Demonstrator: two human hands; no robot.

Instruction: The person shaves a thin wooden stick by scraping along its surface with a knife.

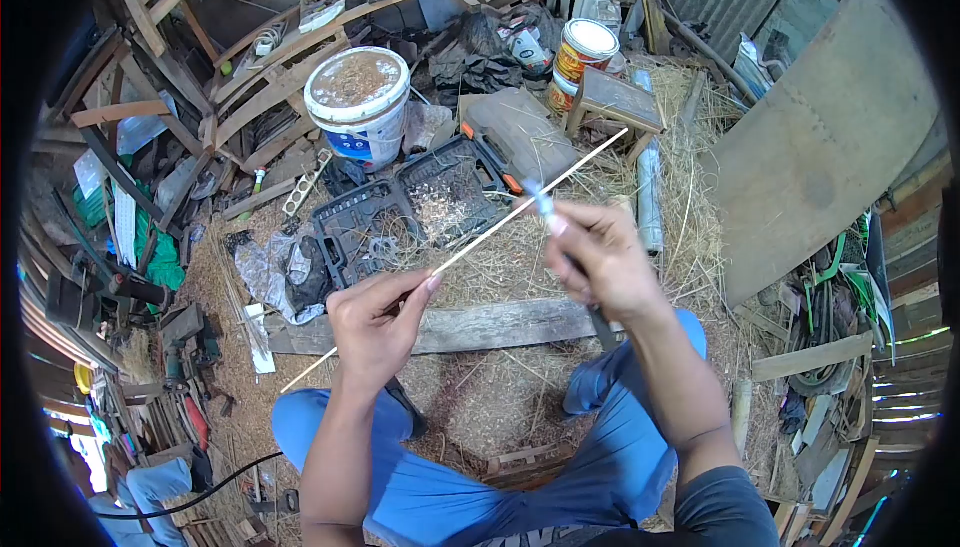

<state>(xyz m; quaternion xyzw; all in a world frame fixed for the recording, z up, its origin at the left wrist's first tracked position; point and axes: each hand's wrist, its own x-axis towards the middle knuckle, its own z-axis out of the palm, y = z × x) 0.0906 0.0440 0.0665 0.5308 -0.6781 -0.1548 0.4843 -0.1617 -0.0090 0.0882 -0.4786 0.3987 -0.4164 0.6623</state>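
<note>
My left hand [375, 325] pinches a long thin pale stick [482, 239] that looks like bamboo or wood. It runs diagonally from lower left, past my left knee, to upper right. My right hand [607, 265] is closed around a knife [541, 201], whose shiny blade is smeared by motion and lies at the stick's upper half. Whether the blade touches the stick I cannot tell. A dark end, probably its handle, shows below my right hand. Beneath the stick, an open black tool case [365, 215] holds pale shavings.
A wooden plank [480, 327] lies before my knees. Farther off are a white bucket [358, 82], stacked paint tins [588, 42] and a small wooden stool [622, 99]. A large board [820, 147] leans at right. Straw and shavings cover the floor. Another person's leg [160, 482] shows at lower left.
</note>
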